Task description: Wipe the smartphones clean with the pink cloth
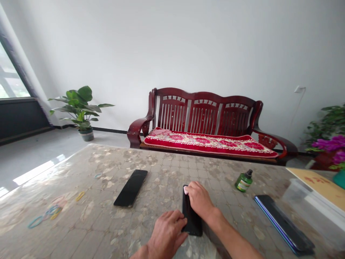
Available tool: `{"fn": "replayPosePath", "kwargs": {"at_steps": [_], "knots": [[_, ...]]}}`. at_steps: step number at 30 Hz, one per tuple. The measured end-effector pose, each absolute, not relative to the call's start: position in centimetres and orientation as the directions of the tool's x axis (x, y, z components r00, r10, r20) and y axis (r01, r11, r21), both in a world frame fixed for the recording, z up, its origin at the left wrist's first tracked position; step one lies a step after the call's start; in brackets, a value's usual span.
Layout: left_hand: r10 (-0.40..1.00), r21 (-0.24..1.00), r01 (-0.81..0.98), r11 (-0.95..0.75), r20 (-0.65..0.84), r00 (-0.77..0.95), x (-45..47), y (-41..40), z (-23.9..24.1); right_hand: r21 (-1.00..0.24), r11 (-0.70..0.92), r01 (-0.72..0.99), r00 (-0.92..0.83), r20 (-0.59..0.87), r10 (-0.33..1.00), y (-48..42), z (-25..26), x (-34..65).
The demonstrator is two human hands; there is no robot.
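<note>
A black smartphone [193, 221] lies on the patterned tablecloth in front of me, its dark screen up. My left hand [169, 230] grips the phone's lower left edge with thumb and fingers. At the top end of the same phone, my right hand [198, 198] pinches a small pale pink piece [185, 190] against the screen; it looks like a cloth or wipe, mostly covered by the fingers. A second black smartphone [131, 188] lies to the left, apart from both hands. Right of my hands stands a small green bottle [244, 181] with a black cap.
Several stacked phones [284, 225] lie at the right, beside a clear plastic box [304, 207] and a yellow-topped box [320, 187]. Coloured hair ties [48, 213] are scattered at the left of the table [88, 237]. A red wooden bench [205, 118] and a potted plant [85, 135] stand beyond.
</note>
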State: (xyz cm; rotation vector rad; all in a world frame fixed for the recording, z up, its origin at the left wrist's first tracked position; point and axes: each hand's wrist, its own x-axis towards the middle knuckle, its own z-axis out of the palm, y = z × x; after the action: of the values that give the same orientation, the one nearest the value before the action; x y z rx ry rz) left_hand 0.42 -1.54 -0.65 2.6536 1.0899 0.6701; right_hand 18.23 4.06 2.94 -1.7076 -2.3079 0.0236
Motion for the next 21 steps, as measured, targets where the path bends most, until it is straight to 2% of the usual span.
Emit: {"fn": "replayPosePath", "kwargs": {"at_steps": [2,8,11,14,18,21], "knots": [[0.712,0.349,0.621,-0.702,0.32,0.625,0.4,-1.5,-0.7,-0.176,0.313,0.933,-0.276,0.207,0.939,4.1,3.1,17.9],[0.711,0.373,0.606,-0.702,0.33,0.621,0.3,-1.4,-0.8,-0.277,0.475,0.835,-0.453,0.142,0.88,-0.1,3.5,18.6],[0.723,0.362,0.627,-0.69,0.323,0.61,0.2,-1.3,-0.7,-0.41,0.376,0.831,-0.365,0.108,0.925,0.5,3.5,19.4],[0.756,0.352,0.668,-0.655,0.303,0.581,0.2,-1.2,-0.6,-0.529,0.252,0.81,-0.178,0.188,0.966,3.5,3.5,19.8],[0.795,0.385,0.695,-0.607,0.282,0.538,0.1,-1.2,-0.5,-0.495,0.221,0.84,-0.075,0.297,0.952,7.2,3.4,19.3],[0.834,0.402,0.73,-0.552,0.251,0.492,0.2,-1.1,-0.3,-0.442,0.172,0.88,-0.07,0.238,0.969,8.2,3.0,18.4]]}}
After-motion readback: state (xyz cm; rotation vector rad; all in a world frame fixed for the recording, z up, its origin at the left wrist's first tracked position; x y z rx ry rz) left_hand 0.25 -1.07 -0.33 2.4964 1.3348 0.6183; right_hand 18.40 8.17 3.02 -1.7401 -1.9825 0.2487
